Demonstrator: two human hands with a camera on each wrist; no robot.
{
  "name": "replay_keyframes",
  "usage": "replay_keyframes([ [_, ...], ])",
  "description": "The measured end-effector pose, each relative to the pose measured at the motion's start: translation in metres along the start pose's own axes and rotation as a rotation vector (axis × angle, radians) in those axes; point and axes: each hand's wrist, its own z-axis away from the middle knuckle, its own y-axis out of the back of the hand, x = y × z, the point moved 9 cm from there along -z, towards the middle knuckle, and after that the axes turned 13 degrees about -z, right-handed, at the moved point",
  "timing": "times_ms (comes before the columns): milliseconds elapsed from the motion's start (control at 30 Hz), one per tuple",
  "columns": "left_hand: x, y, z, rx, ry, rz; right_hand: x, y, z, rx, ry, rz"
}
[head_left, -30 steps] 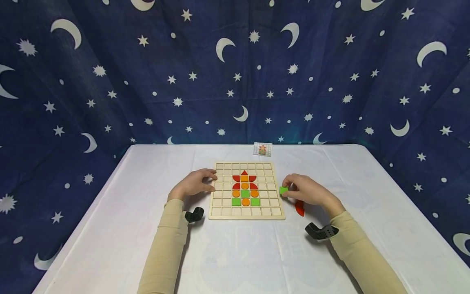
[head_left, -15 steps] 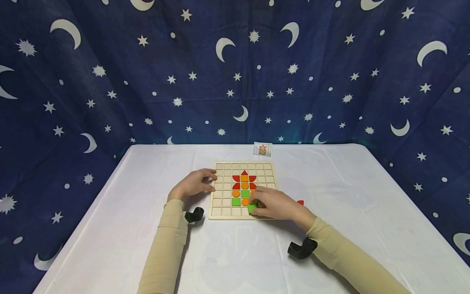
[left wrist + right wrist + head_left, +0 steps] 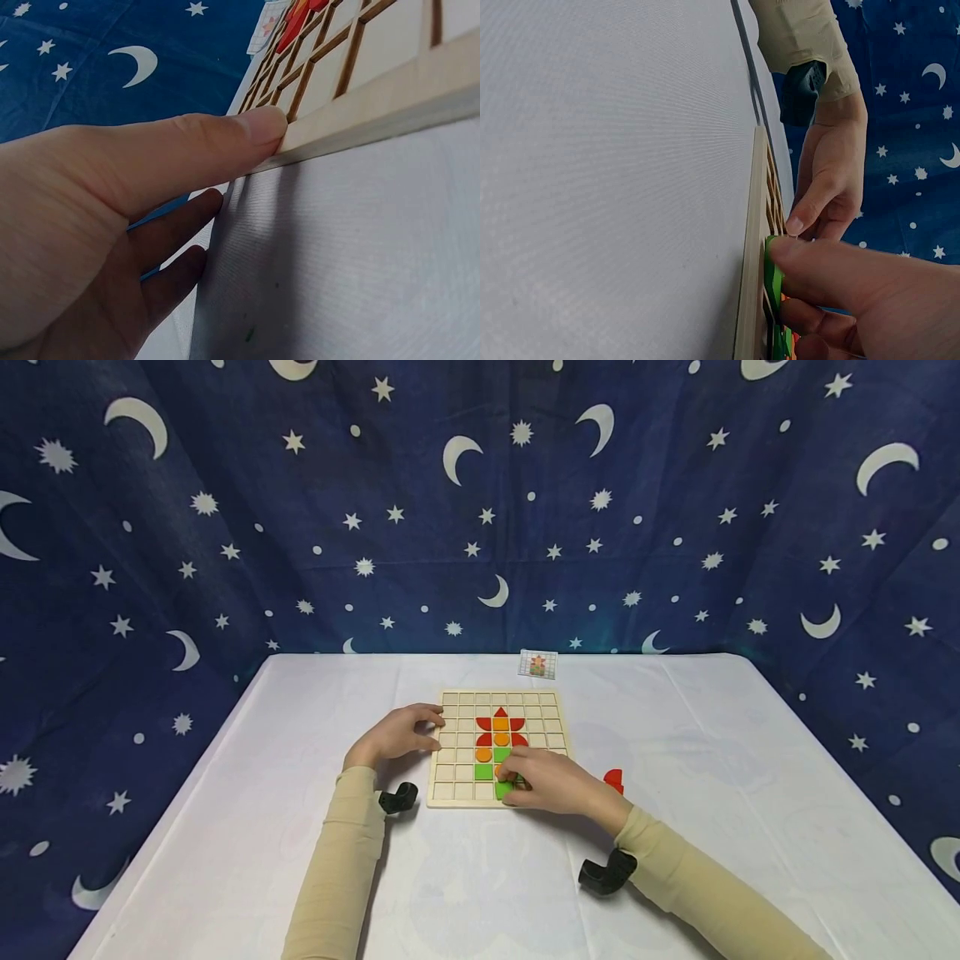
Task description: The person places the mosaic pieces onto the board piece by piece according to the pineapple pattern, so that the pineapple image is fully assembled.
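Note:
A wooden grid board lies on the white table, with red, orange and green tiles set in a figure down its middle. My right hand pinches a green square tile at the middle of the board's nearest row. In the right wrist view the thumb lies on this green tile, low over the board; whether it sits fully in its cell I cannot tell. My right fingers hide some tiles. At the board's left edge my left hand rests, its thumb touching the rim, fingers relaxed.
Red pieces lie on the table right of the board, behind my right forearm. A small card printed with a similar coloured figure lies beyond the board. Dark blue star-and-moon cloth hangs at the table's back and sides.
My right hand has carried the green square tile from right of the board leftward to the middle of its nearest row. The left hand has stayed at the board's left edge.

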Motion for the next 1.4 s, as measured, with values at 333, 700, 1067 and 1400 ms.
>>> replay_keyframes([
  [333, 0.001, 0.001, -0.001, -0.004, -0.004, 0.002, 0.004, -0.001, 0.001, 0.007, -0.013, 0.003],
  [700, 0.001, 0.001, -0.003, 0.004, -0.007, -0.002, 0.009, 0.015, 0.007, 0.041, -0.072, -0.045],
  [1067, -0.001, 0.001, 0.001, 0.003, 0.001, 0.003, 0.058, 0.078, 0.048, 0.070, -0.236, -0.096],
  [1400, -0.002, -0.001, -0.001, 0.007, -0.009, 0.000, 0.096, 0.095, 0.093, -0.037, -0.382, -0.111],
])
